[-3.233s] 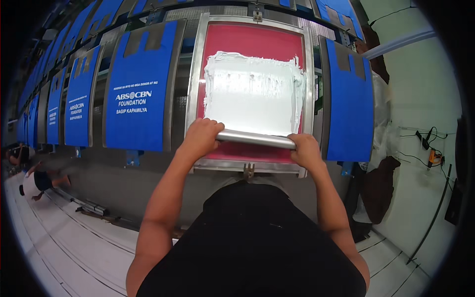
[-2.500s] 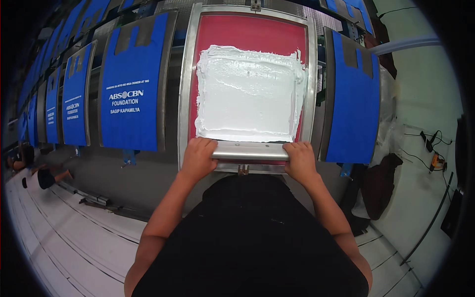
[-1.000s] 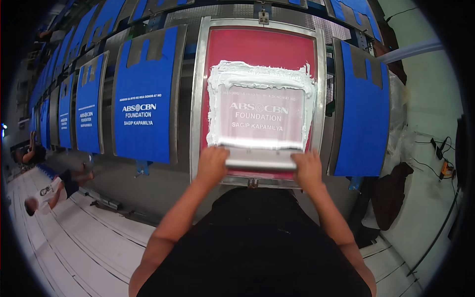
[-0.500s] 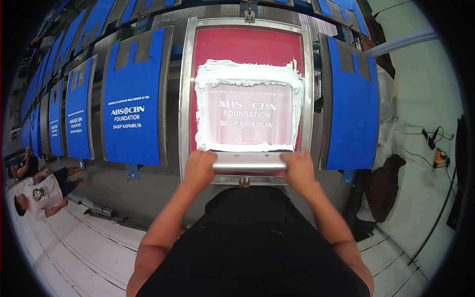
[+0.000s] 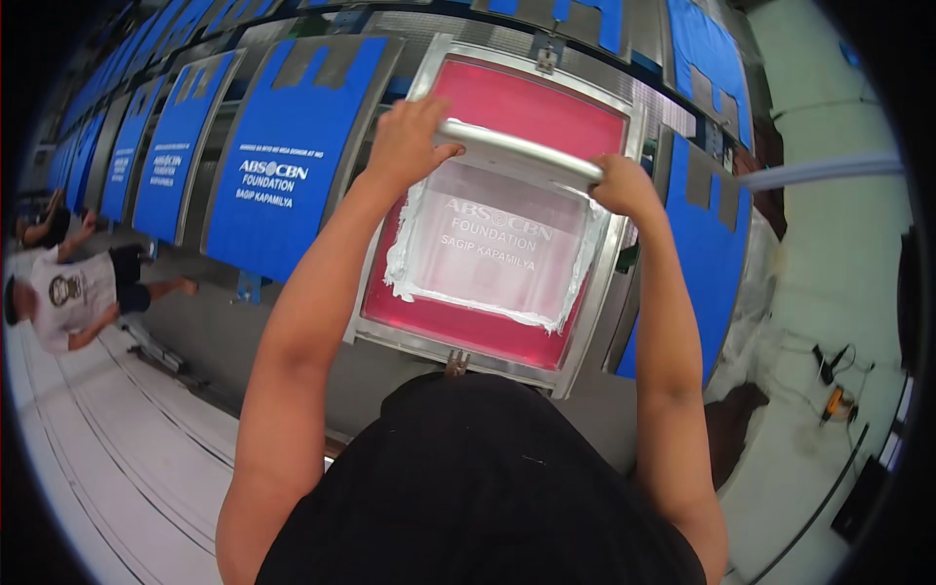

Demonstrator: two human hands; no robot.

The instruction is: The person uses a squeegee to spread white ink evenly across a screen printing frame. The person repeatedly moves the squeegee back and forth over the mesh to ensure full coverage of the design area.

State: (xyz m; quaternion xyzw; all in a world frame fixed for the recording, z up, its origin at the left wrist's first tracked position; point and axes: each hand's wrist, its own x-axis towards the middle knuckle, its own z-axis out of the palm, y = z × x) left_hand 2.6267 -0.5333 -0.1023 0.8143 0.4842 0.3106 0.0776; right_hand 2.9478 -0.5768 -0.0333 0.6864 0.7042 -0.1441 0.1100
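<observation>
A metal-framed printing screen (image 5: pixel 393 334) with red mesh (image 5: pixel 531 96) lies tilted slightly in front of me. A silver-handled squeegee (image 5: pixel 522 151) spans the upper part of the mesh. My left hand (image 5: pixel 408 144) is closed round the squeegee's left end, thumb below the handle. Closed on its right end is my right hand (image 5: pixel 624 185). White ink (image 5: pixel 402 261) borders a pale rectangle bearing white lettering and a round emblem. The squeegee's blade edge is mostly hidden beneath the handle.
Blue fabric panels on boards flank the screen: a printed one (image 5: pixel 276 156) to the left, a plain one (image 5: pixel 687 253) to the right. More boards line up behind. A person (image 5: pixel 70 292) is at far left. A yellow-orange tool (image 5: pixel 836 403) with cables lies right.
Both hands have moved the squeegee from the near edge of the mesh to its far part. The thick far ink band no longer shows. My view has rotated.
</observation>
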